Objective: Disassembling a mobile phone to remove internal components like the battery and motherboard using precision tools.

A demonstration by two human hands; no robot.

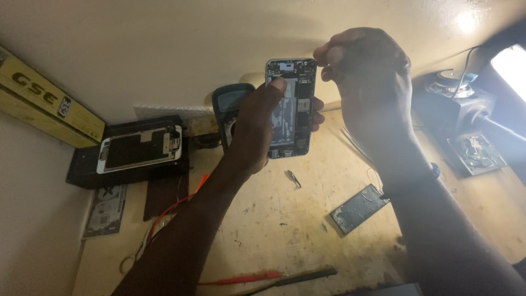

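My left hand (pixel 257 129) holds an opened phone body (pixel 296 104) upright in front of me, thumb lying across its exposed insides, fingers wrapped behind its right edge. The phone's circuit board and inner parts face me. My right hand (pixel 367 82) is raised beside the phone's top right corner, fingers curled and pinched together right at that corner; whether they hold something small I cannot tell.
On the worn bench lie a detached phone screen (pixel 139 148) on a black box (pixel 129 170), a multimeter (pixel 230 107) behind the phone, red and black probes (pixel 274 277), tweezers (pixel 293 178), a flat dark battery-like part (pixel 359 208), a banknote (pixel 104 211) and a lamp (pixel 509 66) at right.
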